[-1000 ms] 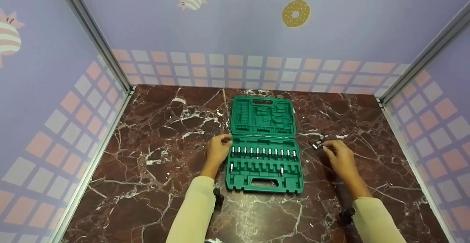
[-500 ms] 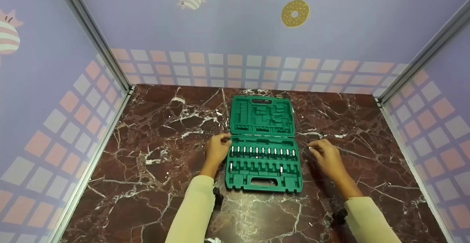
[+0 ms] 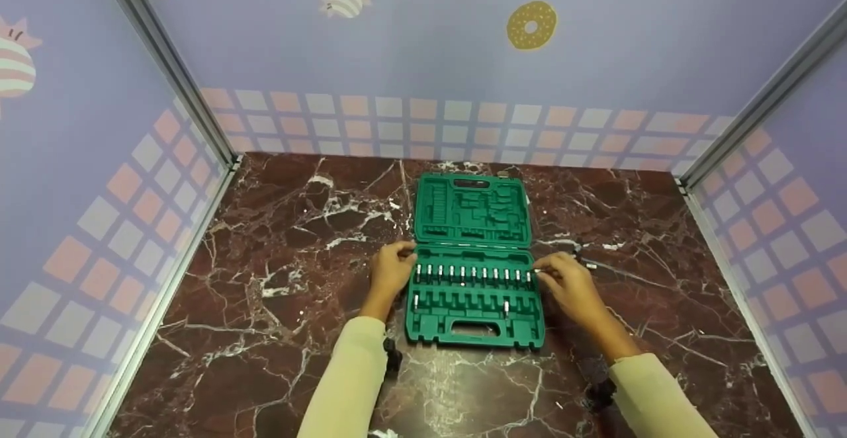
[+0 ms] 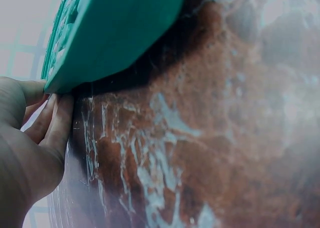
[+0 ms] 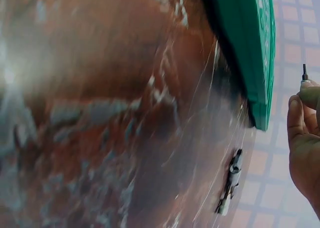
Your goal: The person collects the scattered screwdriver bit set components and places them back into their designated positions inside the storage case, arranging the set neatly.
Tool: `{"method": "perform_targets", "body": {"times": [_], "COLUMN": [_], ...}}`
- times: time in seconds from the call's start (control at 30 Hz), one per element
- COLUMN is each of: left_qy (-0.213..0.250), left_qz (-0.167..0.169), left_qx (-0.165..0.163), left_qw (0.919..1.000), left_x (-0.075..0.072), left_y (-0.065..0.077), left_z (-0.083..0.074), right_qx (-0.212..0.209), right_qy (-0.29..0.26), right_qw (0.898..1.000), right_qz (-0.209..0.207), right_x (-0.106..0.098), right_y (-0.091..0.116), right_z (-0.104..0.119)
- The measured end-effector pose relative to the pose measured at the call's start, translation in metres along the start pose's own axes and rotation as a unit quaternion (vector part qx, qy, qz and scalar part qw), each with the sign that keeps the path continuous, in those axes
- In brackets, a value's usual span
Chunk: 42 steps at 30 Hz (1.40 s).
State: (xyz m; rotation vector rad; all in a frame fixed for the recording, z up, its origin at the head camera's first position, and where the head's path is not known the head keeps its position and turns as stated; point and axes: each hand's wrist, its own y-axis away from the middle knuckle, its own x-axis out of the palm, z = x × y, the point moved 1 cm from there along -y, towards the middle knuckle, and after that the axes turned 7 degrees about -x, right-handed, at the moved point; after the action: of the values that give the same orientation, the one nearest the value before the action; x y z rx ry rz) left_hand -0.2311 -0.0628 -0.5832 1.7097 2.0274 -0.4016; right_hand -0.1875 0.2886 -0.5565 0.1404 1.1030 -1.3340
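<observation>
An open green tool case (image 3: 476, 337) lies on the table, its lid folded back. A row of bit sockets (image 3: 474, 274) stands in the upper slots of its near half. Lower down sit two more, one bit socket (image 3: 416, 302) at the left and another (image 3: 506, 308) towards the right. My left hand (image 3: 393, 270) pinches the case's left edge near the hinge, thumb above and fingers below. At the right edge, my right hand (image 3: 570, 284) pinches a bit socket (image 5: 305, 74) between thumb and fingertips, its thin dark tip pointing up in the right wrist view.
A few loose bit sockets (image 5: 231, 180) lie on the marbled table (image 3: 317, 358) to the right of the case. Patterned panels (image 3: 423, 47) enclose the table at the back and both sides.
My right hand has picked up a bit socket from the loose ones and moved left to the case's right edge. The left hand has stayed at the case.
</observation>
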Motion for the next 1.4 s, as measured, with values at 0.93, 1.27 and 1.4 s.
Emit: {"method": "perform_targets", "body": {"times": [0.93,1.27,1.4], "left_qy": [0.0,0.016,0.015], "left_qz": [-0.002,0.006,0.003], "left_qx": [0.001,0.001,0.002], "left_qw": [1.0,0.9999,0.9999], "left_x": [-0.002,-0.001,-0.001], "left_y": [0.0,0.0,0.0], "left_z": [0.0,0.001,0.0], "right_qx": [-0.046,-0.04,-0.039], "right_qy": [-0.071,-0.119,-0.125], "right_qw": [0.992,0.981,0.977], "right_qz": [0.093,0.148,0.167], "right_x": [0.052,0.073,0.081], "right_y": [-0.029,-0.037,-0.04], "right_z": [0.059,0.081,0.088]}}
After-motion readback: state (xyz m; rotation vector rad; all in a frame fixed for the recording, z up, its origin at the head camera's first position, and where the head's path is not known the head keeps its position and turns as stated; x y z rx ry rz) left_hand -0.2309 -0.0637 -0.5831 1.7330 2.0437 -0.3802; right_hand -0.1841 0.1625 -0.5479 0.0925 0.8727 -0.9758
